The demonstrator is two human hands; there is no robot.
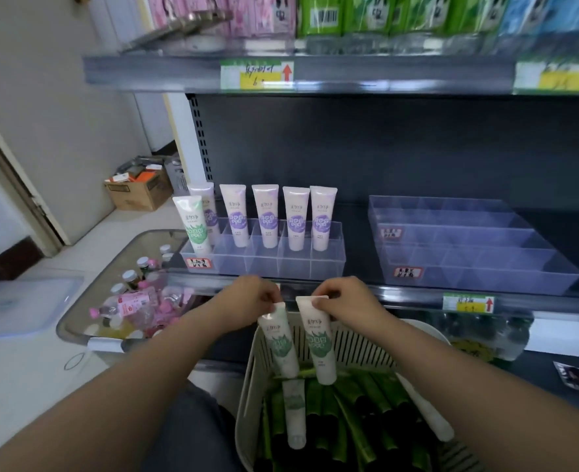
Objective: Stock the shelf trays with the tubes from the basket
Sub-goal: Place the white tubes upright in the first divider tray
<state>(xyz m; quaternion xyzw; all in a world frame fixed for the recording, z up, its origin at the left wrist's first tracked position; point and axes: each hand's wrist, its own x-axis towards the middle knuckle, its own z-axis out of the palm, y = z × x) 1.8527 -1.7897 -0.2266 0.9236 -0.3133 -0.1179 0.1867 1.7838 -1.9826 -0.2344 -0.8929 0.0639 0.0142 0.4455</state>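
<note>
My left hand [250, 294] pinches the crimped end of a white tube with a green label [279, 342]. Beside it, my right hand [344, 296] pinches a second green-label tube [318, 345] the same way. Both tubes hang cap down over the white slotted basket [359, 345], which holds several green and white tubes [294, 417]. On the shelf above stands a clear divided tray [281, 260]. Its back row carries several purple-label tubes [269, 216], and one green-label tube [192, 223] stands in the front left slot.
Two clear trays [468, 243] sit to the right on the same shelf. A clear bin of pink bottles [128, 301] is on the floor at left, with a cardboard box [138, 189] behind it. Boxed goods [349, 15] fill the upper shelf.
</note>
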